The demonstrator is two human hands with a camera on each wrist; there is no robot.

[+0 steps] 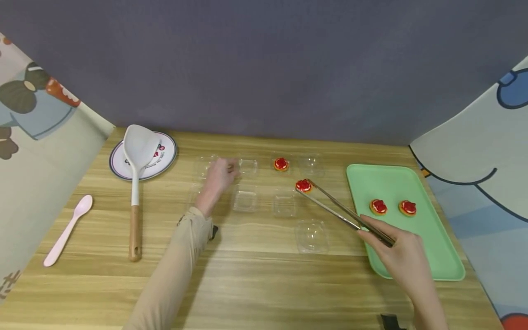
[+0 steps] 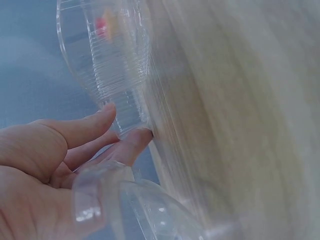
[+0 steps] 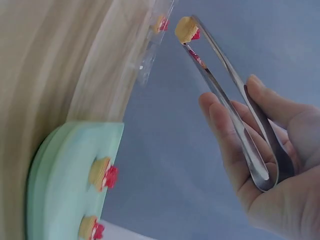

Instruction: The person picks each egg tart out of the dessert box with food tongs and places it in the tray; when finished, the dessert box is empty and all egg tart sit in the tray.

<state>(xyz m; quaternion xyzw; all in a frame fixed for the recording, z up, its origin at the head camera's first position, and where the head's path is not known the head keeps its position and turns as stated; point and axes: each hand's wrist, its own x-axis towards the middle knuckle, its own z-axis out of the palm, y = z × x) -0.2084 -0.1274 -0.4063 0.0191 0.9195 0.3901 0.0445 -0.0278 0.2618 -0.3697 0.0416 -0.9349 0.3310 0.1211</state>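
Observation:
My right hand (image 1: 396, 247) grips metal tongs (image 3: 240, 115), whose tips pinch a small tart with red topping (image 3: 186, 30). In the right wrist view the tart is lifted, its yellow base facing the camera. The head view shows it among the clear plastic boxes, just right of the middle. My left hand (image 1: 220, 176) is at the back row of boxes, beside a clear plastic box (image 1: 248, 167). In the left wrist view, thumb and fingers pinch the edge of a clear box (image 2: 125, 112). Another tart (image 1: 281, 164) sits in a back-row box.
Two more tarts (image 1: 378, 207) lie on a green tray (image 1: 416, 254) at right. Open boxes (image 1: 284, 206) stand in the middle, one lid (image 1: 312, 236) toward the front. At left are a white turner (image 1: 139, 146) over a patterned plate (image 1: 167, 158) and a pink spoon (image 1: 68, 231).

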